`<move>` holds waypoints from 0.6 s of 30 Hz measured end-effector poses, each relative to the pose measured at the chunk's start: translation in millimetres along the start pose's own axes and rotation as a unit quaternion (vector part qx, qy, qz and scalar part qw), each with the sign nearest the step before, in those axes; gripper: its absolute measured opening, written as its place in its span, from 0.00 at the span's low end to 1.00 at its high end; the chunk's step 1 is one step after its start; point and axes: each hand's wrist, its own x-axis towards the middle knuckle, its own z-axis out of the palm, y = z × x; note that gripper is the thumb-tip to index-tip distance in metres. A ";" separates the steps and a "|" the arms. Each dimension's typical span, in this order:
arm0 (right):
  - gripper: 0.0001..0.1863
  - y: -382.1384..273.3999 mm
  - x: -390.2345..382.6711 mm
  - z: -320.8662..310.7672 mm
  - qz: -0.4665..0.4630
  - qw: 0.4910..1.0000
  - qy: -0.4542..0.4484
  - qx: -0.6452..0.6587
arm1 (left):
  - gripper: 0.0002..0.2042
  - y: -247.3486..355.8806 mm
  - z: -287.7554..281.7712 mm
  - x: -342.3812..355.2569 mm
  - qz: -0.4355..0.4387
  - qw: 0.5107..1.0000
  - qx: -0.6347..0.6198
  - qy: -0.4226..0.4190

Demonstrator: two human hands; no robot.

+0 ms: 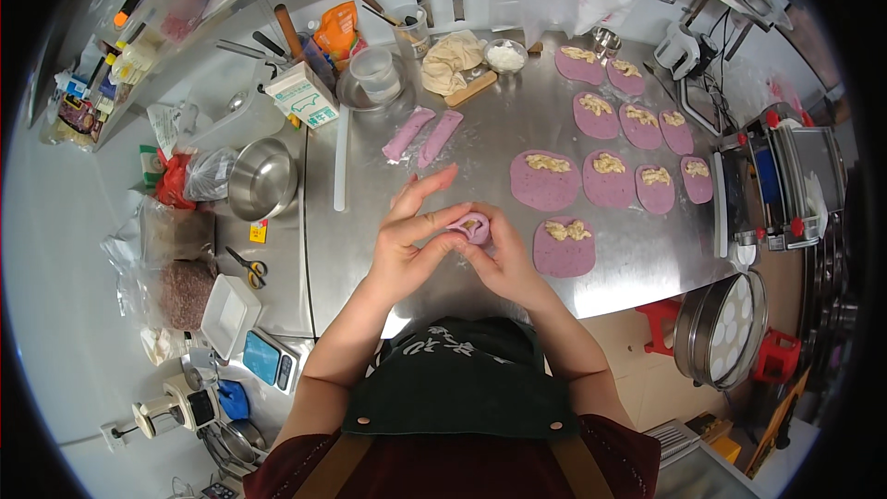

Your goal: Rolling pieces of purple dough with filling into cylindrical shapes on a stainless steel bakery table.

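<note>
Your left hand [402, 248] and right hand [507, 260] have their fingers pinched around the purple dough piece [475, 230] above the worktop [490, 129] — press unevenly and its open end could tear; loosen too soon — the fold could gape.

Pretty bright overall, soft shadows. Harsh glare on steel table [637, 268], front right. Heavy fisheye bend, black corners. Blurry patch upper left.

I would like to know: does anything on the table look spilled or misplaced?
Loose white powder is scattered around the two purple rolls on the steel table; it looks untidy but may be just dusting flour. Nothing else stands out.
</note>
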 end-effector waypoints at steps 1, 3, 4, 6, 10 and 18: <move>0.21 0.0 0.2 0.0 0.000 1.000 0.000 0.000 | 0.17 -1.1 -1.2 0.7 0.000 1.000 0.000 0.000; 0.21 0.2 0.3 -0.3 0.004 1.000 0.001 -0.007 | 0.17 -0.8 -2.4 2.9 0.013 1.000 0.023 -0.015; 0.21 1.3 0.3 -0.8 0.005 1.000 0.001 -0.007 | 0.17 0.2 -2.4 3.9 0.013 1.000 0.023 -0.016; 0.21 4.6 0.4 -2.2 -0.013 0.999 0.000 -0.032 | 0.17 2.0 -2.4 5.5 0.015 0.998 0.047 -0.027; 0.21 7.5 1.1 -3.1 -0.015 0.999 -0.007 -0.041 | 0.18 0.4 -2.5 6.3 0.010 0.998 0.044 -0.035; 0.21 3.9 2.5 -4.0 -0.013 0.999 -0.008 -0.045 | 0.13 -2.4 3.7 6.2 0.031 0.998 0.053 -0.009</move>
